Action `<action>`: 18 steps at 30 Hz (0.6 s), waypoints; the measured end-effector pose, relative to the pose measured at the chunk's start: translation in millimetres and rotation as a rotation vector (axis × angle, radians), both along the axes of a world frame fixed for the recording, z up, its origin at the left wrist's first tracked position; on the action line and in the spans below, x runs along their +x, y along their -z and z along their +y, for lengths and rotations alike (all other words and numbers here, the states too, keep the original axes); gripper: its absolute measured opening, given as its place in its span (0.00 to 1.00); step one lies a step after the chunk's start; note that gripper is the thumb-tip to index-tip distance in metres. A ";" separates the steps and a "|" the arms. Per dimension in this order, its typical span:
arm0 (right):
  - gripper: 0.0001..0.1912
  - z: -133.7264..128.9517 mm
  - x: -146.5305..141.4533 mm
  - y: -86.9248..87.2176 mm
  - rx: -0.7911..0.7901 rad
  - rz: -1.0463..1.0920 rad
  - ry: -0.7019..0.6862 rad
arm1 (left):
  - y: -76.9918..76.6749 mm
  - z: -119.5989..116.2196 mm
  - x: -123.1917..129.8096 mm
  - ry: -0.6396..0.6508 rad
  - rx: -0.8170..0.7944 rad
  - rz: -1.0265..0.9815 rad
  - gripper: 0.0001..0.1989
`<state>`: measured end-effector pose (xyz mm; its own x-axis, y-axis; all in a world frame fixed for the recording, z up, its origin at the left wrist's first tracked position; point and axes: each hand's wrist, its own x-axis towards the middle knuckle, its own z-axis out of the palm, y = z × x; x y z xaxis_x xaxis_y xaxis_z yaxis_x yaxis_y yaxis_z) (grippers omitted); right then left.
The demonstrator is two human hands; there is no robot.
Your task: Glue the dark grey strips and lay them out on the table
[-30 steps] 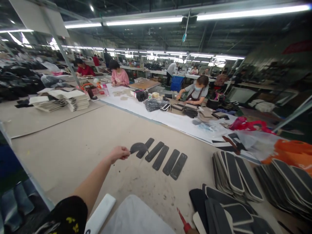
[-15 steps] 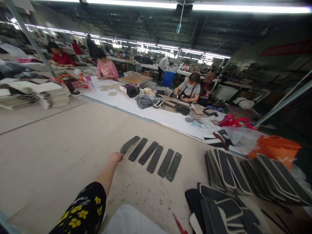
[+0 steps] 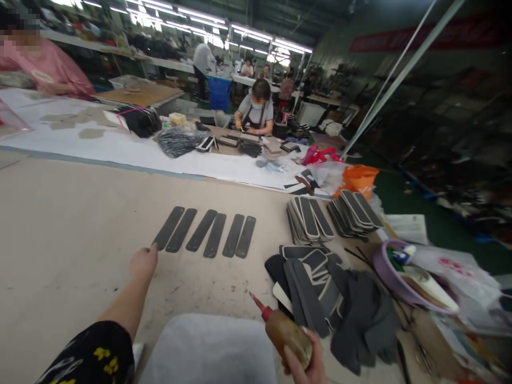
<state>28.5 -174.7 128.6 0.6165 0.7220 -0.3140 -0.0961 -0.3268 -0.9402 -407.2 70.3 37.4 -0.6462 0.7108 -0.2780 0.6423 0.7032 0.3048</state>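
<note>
A row of several dark, round-cornered strips [image 3: 214,234] lies on the tan table. My left hand [image 3: 144,262] is closed at the near end of the leftmost strip [image 3: 170,228], which now lies flat beside the others. In my right hand [image 3: 306,360] is a glue bottle [image 3: 287,332] with amber-brown contents and a red nozzle, tilted with its tip up and to the left. To the right of the bottle lies a loose heap of dark grey strips [image 3: 308,298], some with pale edges. A translucent white sheet or bag [image 3: 208,352] is at the table's near side.
Two stacks of pale-edged dark pieces [image 3: 308,220] stand right of the row. A purple basin [image 3: 386,266] with items sits at the far right, near an orange bag [image 3: 356,180]. Across a white-covered table [image 3: 240,170], a co-worker [image 3: 256,109] handles dark pieces.
The view has swung to the right. The leftmost strip, lifted and bent before, now lies flat with my left hand at its end. My right hand with the bottle has come into view.
</note>
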 end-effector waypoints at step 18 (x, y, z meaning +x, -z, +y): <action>0.34 -59.7 138.7 -26.7 0.209 0.130 0.329 | -22.8 -171.7 447.9 1.594 0.346 -0.346 0.35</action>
